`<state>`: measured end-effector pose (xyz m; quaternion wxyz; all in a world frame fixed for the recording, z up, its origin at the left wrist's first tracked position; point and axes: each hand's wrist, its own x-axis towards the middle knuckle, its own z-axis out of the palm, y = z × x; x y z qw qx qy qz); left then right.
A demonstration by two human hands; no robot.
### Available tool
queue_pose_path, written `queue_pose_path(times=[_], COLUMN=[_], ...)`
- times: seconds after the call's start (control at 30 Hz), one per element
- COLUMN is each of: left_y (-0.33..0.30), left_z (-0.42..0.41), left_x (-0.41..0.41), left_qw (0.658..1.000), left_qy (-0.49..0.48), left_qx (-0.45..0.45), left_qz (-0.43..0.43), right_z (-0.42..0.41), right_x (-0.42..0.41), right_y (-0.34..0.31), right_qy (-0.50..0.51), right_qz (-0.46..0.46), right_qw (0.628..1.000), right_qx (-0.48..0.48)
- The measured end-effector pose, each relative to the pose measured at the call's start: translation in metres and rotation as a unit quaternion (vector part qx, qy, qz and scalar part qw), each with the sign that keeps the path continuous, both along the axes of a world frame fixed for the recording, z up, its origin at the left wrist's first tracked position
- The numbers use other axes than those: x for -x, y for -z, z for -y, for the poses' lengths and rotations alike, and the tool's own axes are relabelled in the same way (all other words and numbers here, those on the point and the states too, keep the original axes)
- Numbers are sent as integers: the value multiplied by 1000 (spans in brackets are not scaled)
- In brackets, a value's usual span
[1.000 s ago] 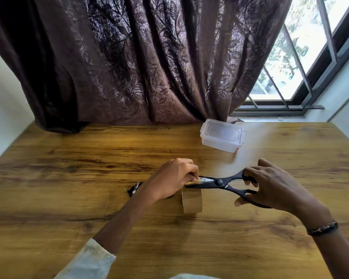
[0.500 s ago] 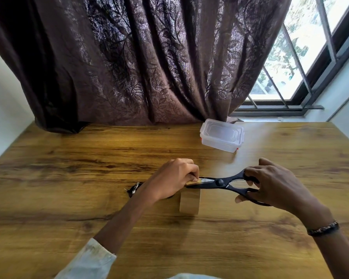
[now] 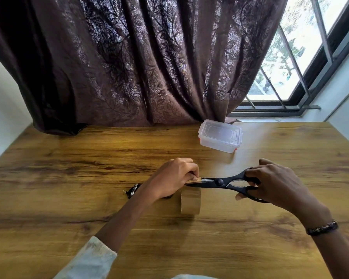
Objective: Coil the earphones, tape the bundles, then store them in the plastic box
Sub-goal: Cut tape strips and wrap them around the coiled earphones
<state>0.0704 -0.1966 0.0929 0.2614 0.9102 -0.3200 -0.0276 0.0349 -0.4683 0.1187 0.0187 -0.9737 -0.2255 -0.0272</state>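
The taping step is under way: the left hand (image 3: pixel 172 178) pinches the tape's free end above the tape roll (image 3: pixel 190 202) while the right hand (image 3: pixel 274 183) grips the scissors (image 3: pixel 222 182), whose blades must next close through the strip; the earphones (image 3: pixel 132 190) lie half-hidden behind the left wrist, the plastic box (image 3: pixel 220 138) well apart on the surface (image 3: pixel 69 178).

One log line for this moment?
left hand: pinches tape end | right hand: holds scissors, cutting tape | tape roll: hanging | box: lid on

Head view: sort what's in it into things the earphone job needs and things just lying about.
Job:
- tape roll, strip end pinched by left hand
- scissors, in right hand
- earphones, mostly hidden behind the left wrist
- plastic box, lid on

Just there:
- curtain
- window
- table
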Motion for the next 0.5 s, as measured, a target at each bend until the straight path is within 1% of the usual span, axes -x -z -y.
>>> queue_pose_path(times=[0.23,0.3,0.43,0.47,0.5], left_y=[2,-1,-3,3,11], left_z=[-1,0,1,2,5], left_x=[-4,-5,-10,-10,-9], left_qw=[1000,1000,991,985,974], left_qy=[-7,-16,-48,-76,-124], left_qx=[7,25,91,111,140], left_qz=[5,-3,-85,-110,-128], right_z=[1,0,-2,-2,-3], right_x=[-4,-4,-3,-2,-1], right_y=[2,2,8,11,12], right_qy=[24,29,40,51,64], right_qz=[5,-6,-14,-16,-25], right_qw=[999,999,999,998,997], right_qx=[29,25,30,23,16])
